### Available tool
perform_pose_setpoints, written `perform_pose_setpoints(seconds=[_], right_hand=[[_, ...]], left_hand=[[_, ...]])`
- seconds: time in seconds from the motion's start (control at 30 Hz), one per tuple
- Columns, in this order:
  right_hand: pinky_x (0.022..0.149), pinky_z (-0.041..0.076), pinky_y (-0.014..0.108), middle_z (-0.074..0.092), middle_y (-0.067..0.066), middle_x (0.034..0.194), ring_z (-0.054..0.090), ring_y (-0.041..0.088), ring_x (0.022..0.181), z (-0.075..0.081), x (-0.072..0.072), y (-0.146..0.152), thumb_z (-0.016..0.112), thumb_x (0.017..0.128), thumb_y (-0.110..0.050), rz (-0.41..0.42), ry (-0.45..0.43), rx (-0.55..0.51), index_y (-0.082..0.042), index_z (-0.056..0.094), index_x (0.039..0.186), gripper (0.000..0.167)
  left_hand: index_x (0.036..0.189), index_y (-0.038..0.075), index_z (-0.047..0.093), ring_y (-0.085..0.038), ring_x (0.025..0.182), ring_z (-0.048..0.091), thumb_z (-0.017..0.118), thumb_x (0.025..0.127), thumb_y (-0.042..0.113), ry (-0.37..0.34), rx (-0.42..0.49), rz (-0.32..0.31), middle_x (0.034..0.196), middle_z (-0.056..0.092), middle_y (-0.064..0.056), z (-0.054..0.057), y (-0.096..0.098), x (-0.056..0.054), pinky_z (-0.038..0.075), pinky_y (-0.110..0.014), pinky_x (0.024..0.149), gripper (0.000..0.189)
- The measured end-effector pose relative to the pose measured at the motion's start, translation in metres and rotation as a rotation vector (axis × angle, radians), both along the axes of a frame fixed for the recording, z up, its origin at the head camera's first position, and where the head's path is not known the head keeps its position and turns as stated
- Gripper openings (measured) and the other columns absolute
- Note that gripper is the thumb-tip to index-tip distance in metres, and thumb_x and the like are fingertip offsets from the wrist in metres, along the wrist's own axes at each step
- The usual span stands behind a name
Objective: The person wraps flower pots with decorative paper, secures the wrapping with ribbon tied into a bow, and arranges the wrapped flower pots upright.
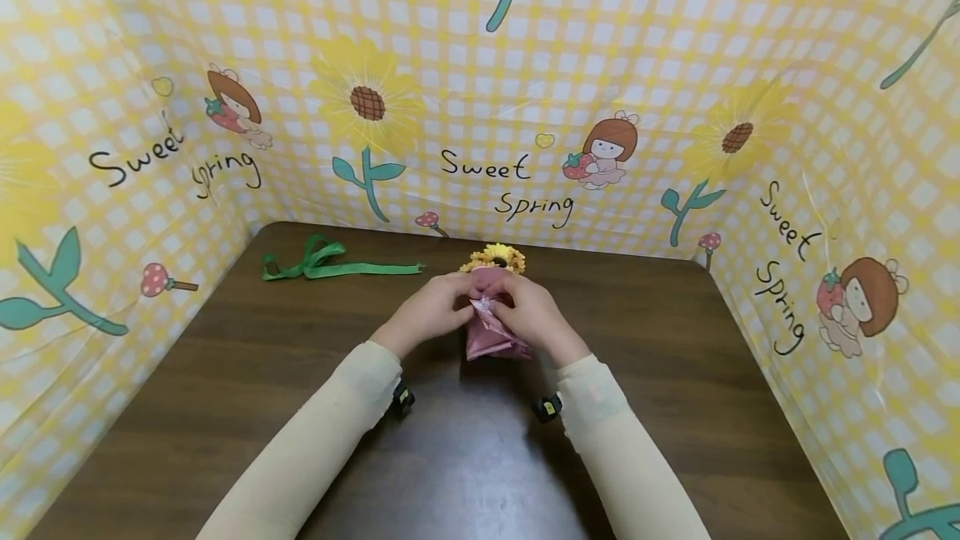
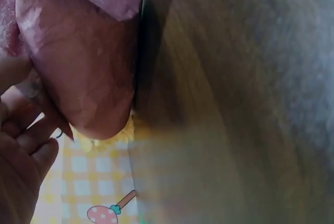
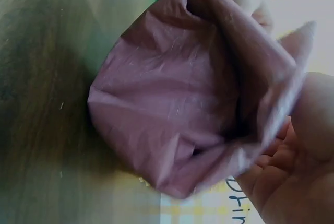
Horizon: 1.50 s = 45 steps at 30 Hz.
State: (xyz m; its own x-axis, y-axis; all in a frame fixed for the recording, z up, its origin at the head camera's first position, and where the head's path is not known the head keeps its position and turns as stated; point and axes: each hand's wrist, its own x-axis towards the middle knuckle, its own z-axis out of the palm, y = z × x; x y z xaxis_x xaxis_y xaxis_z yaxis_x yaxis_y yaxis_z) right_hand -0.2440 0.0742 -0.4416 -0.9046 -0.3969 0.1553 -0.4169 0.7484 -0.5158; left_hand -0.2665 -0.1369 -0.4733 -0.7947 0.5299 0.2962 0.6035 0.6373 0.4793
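Observation:
A small bouquet of yellow flowers [image 1: 501, 256], wrapped in pink paper [image 1: 491, 346], lies with its flower end toward the back wall. My left hand [image 1: 430, 307] grips the wrap from the left, thumb and fingers at its upper part. From the other side my right hand [image 1: 542, 322] pinches the same gathered part, and the two hands nearly meet. The left wrist view has the smooth rounded side of the pink wrap [image 2: 86, 72] close by, yellow petals peeking out below it. Seen from the right wrist, the wrap's lower end [image 3: 151, 93] is folded, creased and partly gaping.
A green ribbon [image 1: 367, 269] with a looped end lies at the back left of the dark wooden table [image 1: 270, 373]. Yellow checked cloth [image 1: 465, 107] stands as a wall behind the table and along both sides.

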Motion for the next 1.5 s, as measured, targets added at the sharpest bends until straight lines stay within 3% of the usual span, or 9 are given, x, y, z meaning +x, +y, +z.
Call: perform_pose_setpoints(seconds=[0.2, 0.33, 0.47, 0.67, 0.87, 1.0, 1.17, 1.37, 1.5], right_hand=[[0.095, 0.05, 0.043, 0.068, 0.001, 0.119, 0.063, 0.021, 0.106, -0.005, 0.002, 0.005, 0.073, 0.095, -0.027, 0.011, -0.012, -0.065, -0.017, 0.068, 0.114, 0.021], [0.092, 0.05, 0.041, 0.065, 0.002, 0.117, 0.06, 0.02, 0.101, -0.009, 0.002, 0.007, 0.074, 0.094, -0.029, 0.03, -0.009, -0.078, -0.015, 0.064, 0.118, 0.029], [0.092, 0.049, 0.041, 0.059, 0.004, 0.119, 0.057, 0.02, 0.101, -0.011, 0.003, 0.009, 0.077, 0.092, -0.033, 0.058, -0.016, -0.07, -0.012, 0.057, 0.123, 0.042], [0.104, 0.048, 0.04, 0.057, 0.007, 0.131, 0.06, 0.02, 0.12, -0.015, 0.001, 0.015, 0.084, 0.085, -0.038, 0.093, -0.107, -0.191, -0.01, 0.051, 0.13, 0.063], [0.114, 0.042, 0.042, 0.053, 0.01, 0.142, 0.054, 0.024, 0.136, -0.02, -0.008, 0.026, 0.081, 0.09, -0.024, 0.21, -0.265, -0.42, -0.006, 0.046, 0.136, 0.06], [0.116, 0.039, 0.046, 0.05, 0.011, 0.147, 0.049, 0.028, 0.141, -0.019, -0.005, 0.035, 0.079, 0.092, -0.018, 0.275, -0.284, -0.467, -0.004, 0.047, 0.141, 0.06], [0.112, 0.042, 0.046, 0.052, 0.011, 0.137, 0.052, 0.026, 0.13, -0.015, 0.011, 0.042, 0.087, 0.084, -0.024, 0.26, -0.128, -0.316, -0.004, 0.054, 0.135, 0.065], [0.077, 0.05, 0.036, 0.054, 0.003, 0.099, 0.053, 0.017, 0.087, -0.006, 0.042, 0.046, 0.096, 0.069, -0.035, 0.143, 0.099, 0.085, -0.011, 0.055, 0.106, 0.061], [0.061, 0.049, 0.036, 0.054, 0.0, 0.085, 0.056, 0.017, 0.072, -0.006, 0.058, 0.042, 0.092, 0.075, -0.024, 0.073, 0.251, 0.281, -0.011, 0.051, 0.099, 0.049]], left_hand=[[0.112, 0.004, 0.077, -0.027, 0.129, 0.06, 0.057, 0.091, -0.005, -0.015, -0.103, -0.033, 0.131, 0.069, -0.01, 0.012, -0.002, 0.0, 0.046, -0.041, 0.11, 0.03], [0.1, 0.007, 0.076, -0.02, 0.097, 0.067, 0.057, 0.096, 0.006, -0.061, -0.134, -0.023, 0.104, 0.072, -0.005, 0.023, 0.004, -0.001, 0.055, -0.037, 0.088, 0.019], [0.095, 0.013, 0.069, -0.017, 0.078, 0.058, 0.061, 0.101, 0.018, -0.107, -0.169, -0.005, 0.087, 0.065, -0.001, 0.031, 0.011, -0.001, 0.05, -0.035, 0.073, 0.012], [0.136, 0.016, 0.065, -0.023, 0.12, 0.062, 0.07, 0.097, 0.017, -0.097, -0.252, -0.022, 0.132, 0.066, -0.007, 0.037, 0.02, -0.001, 0.05, -0.043, 0.104, 0.039], [0.117, 0.009, 0.073, -0.026, 0.118, 0.063, 0.071, 0.097, 0.016, -0.102, -0.315, -0.016, 0.125, 0.068, -0.01, 0.043, 0.026, -0.001, 0.049, -0.043, 0.104, 0.021], [0.111, 0.006, 0.075, -0.026, 0.124, 0.059, 0.069, 0.098, 0.016, -0.13, -0.323, -0.027, 0.133, 0.063, -0.011, 0.045, 0.03, -0.001, 0.047, -0.042, 0.107, 0.017], [0.107, 0.009, 0.073, -0.021, 0.108, 0.06, 0.069, 0.096, 0.01, -0.127, -0.3, -0.049, 0.117, 0.066, -0.006, 0.045, 0.032, 0.001, 0.05, -0.04, 0.098, 0.012], [0.129, 0.012, 0.068, -0.022, 0.12, 0.06, 0.066, 0.094, 0.0, -0.122, -0.278, -0.099, 0.131, 0.065, -0.007, 0.047, 0.035, 0.003, 0.048, -0.041, 0.105, 0.037], [0.129, 0.014, 0.071, -0.022, 0.124, 0.06, 0.066, 0.096, 0.004, -0.142, -0.348, -0.054, 0.132, 0.068, -0.006, 0.049, 0.037, 0.002, 0.048, -0.04, 0.107, 0.035]])
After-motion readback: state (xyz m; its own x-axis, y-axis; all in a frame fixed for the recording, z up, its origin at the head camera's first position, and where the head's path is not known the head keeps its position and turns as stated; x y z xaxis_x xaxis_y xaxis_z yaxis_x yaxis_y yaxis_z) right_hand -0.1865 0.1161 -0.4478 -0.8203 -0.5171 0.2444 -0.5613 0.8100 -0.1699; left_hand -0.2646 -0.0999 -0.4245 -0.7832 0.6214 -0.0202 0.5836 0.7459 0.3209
